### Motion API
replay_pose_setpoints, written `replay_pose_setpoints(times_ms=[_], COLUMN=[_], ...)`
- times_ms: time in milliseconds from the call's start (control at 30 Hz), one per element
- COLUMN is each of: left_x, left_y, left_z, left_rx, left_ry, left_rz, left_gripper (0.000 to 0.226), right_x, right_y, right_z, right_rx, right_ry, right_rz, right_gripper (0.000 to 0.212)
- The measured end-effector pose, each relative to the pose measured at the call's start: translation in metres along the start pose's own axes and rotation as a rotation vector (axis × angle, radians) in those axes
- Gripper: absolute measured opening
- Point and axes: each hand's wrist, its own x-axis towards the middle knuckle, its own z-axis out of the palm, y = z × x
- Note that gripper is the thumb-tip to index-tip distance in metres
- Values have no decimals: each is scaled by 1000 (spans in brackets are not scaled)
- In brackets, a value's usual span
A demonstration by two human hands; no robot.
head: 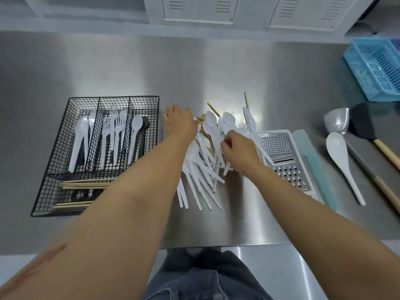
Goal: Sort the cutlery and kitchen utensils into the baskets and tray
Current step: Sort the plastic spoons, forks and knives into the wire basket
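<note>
A heap of white plastic cutlery (205, 161) mixed with wooden chopsticks (213, 109) is spread on the steel tabletop (108, 68), between the black wire tray (65, 148) and a grater (283, 161). The left hand (179, 124) is laid on the heap's left edge, beside the tray; whether its grip is closed cannot be told. The grip of the right hand (238, 148) is pinched together on a white spoon (213, 128) in the heap. A blue basket (376, 68) is placed far right.
</note>
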Motion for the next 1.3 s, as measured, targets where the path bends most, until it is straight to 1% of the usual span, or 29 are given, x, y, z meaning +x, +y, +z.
replay_pose_setpoints(times_ms=[33, 100, 267, 367, 467, 533, 600, 667, 733, 800, 833, 867, 933, 967, 1000, 1033, 1100, 1167, 1233, 1300], left_x=[10, 3, 15, 15, 12, 7, 1, -9, -22, -34, -39, -44, -54, -57, -60, -62, -65, -67, -67, -66], left_y=[12, 13, 12, 11, 7, 2, -1, 0, 3, 3, 3, 3, 3, 2, 0, -3, -9, -14, -17, -19], left_z=[13, 18, 12, 6, -1, -5, -8, -12, -17, -18, -17, -16, -13, -12, -12, -10, -9, -8, -7, -7], left_rx=[-17, -42, -213, -370, -643, -787, -1023, -1342, -1630, -1798, -1830, -1848, -1831, -1817, -1804, -1788, -1736, -1670, -1632, -1626], left_ry=[-53, -52, 18, 63, 130, 160, 158, 83, -60, -211, -250, -267, -244, -223, -207, -199, -221, -240, -249, -261], left_rz=[-14, -59, -141, -204, -296, -295, -322, -442, -570, -640, -656, -659, -673, -686, -692, -692, -678, -667, -660, -660], left_gripper=[38, 30, 25, 26, 22, 12, 2, 11, 10, 31, 38, 36, 16, 6, 4, 7, 17, 25, 26, 26], right_x=[4, -5, 3, 2, 4, 3, 2, -1, -5, -10, -13, -15, -18, -19, -19, -18, -17, -16, -15, -13], right_y=[14, 19, 19, 18, 13, 6, -1, -10, -19, -24, -27, -27, -24, -21, -16, -11, -1, 3, 3, 1], right_z=[3, 5, 2, 1, -2, -4, -7, -8, -8, -7, -5, -3, 0, 1, 2, 3, 6, 11, 17, 18], right_rx=[32, 58, 125, 129, 172, 208, 245, 302, 358, 341, 314, 299, 303, 294, 244, 145, -106, -289, -360, -338], right_ry=[5, 34, 69, 80, 81, 74, 66, 52, -3, -91, -133, -163, -170, -140, -82, -7, 101, 95, 74, 95], right_rz=[58, 43, 33, 32, 30, 28, 17, 5, -7, -37, -52, -62, -51, -30, -8, 10, 37, 30, 4, 9], right_gripper=[14, 14, 14, 14, 12, 12, 12, 11, 10, 11, 12, 14, 20, 22, 23, 26, 41, 52, 47, 34])
